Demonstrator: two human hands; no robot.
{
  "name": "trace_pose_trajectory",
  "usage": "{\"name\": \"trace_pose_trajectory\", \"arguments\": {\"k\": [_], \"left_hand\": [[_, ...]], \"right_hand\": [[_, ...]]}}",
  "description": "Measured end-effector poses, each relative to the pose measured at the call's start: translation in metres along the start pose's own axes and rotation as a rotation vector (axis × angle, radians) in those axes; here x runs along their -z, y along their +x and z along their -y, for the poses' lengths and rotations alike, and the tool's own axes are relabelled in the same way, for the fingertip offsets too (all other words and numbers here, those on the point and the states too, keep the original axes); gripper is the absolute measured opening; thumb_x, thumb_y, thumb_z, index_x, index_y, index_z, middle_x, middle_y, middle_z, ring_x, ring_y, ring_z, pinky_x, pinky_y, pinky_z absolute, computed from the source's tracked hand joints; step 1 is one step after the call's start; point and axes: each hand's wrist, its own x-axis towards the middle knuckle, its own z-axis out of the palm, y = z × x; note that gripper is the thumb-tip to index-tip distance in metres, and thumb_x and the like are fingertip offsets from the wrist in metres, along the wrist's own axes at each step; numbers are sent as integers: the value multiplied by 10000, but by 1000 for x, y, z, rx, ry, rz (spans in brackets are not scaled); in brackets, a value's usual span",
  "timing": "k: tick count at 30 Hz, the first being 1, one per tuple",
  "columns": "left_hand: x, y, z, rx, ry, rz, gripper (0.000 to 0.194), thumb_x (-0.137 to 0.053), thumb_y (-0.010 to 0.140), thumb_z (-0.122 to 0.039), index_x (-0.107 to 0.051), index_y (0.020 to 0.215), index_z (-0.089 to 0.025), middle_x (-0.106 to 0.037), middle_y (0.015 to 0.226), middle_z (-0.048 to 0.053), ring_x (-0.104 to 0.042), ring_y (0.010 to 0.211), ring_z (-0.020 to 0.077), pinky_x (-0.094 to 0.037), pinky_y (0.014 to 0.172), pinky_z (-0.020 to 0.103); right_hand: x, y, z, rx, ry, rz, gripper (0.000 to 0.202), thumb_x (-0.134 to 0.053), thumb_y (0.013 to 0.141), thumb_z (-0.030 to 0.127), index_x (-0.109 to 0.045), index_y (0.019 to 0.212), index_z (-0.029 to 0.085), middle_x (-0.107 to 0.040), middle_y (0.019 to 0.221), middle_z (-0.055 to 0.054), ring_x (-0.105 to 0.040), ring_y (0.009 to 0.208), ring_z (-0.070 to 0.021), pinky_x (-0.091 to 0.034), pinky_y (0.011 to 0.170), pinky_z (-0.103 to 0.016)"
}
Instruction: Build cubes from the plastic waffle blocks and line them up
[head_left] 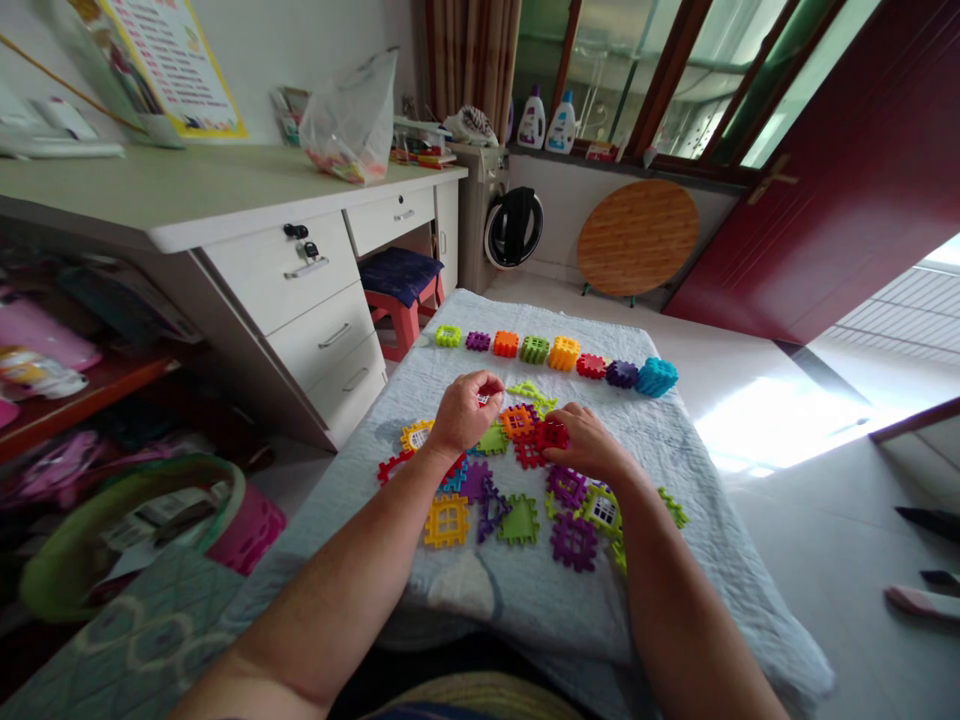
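Note:
My left hand (461, 415) is closed, its thumb and fingers pinching a red toothed plastic building tile (486, 399) that is mostly hidden. To its right, my right hand (591, 442) grips another red toothed tile (553, 434) just above the pile. Under and around both hands lie loose tiles: an orange window tile (518, 421), a yellow window tile (447, 521), a green tile (519, 520) and a purple tile (574, 541). A lime-green piece (531, 392) lies beyond them. Farther back runs a row of stacks sorted by colour, from a lime stack (448, 336) to a blue stack (657, 377).
A pale blue cloth (697, 490) covers the table. On the left stands a white desk (247, 190) bearing a plastic bag (352, 125), with a stool (401, 275) beneath. Behind are a washing machine (487, 190), a round wooden board (637, 237) and a red door (795, 180).

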Motion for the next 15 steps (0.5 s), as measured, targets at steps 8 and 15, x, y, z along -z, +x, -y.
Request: {"name": "trace_pose_trajectory", "arguments": {"k": [8,15], "left_hand": [[0,0,-1,9,-14,7,91,-564,795,-172,-644,840,-178,-693,822,33,-642,784,161,-518,731,274],[0,1,1,-3,-9,-11,74,-569,793,-179,-637,822,-179,-692,808,28,-639,776,157,-517,738,274]], "right_hand": [[-1,2,0,-1,-6,0,344,-666,697,299,-648,1022,188,-578,1010,-84,-504,927,-223,-373,824,-325],[1,2,3,0,-4,-43,302,-669,671,303,-644,942,173,-578,920,-68,-501,855,-208,-375,805,-325]]}}
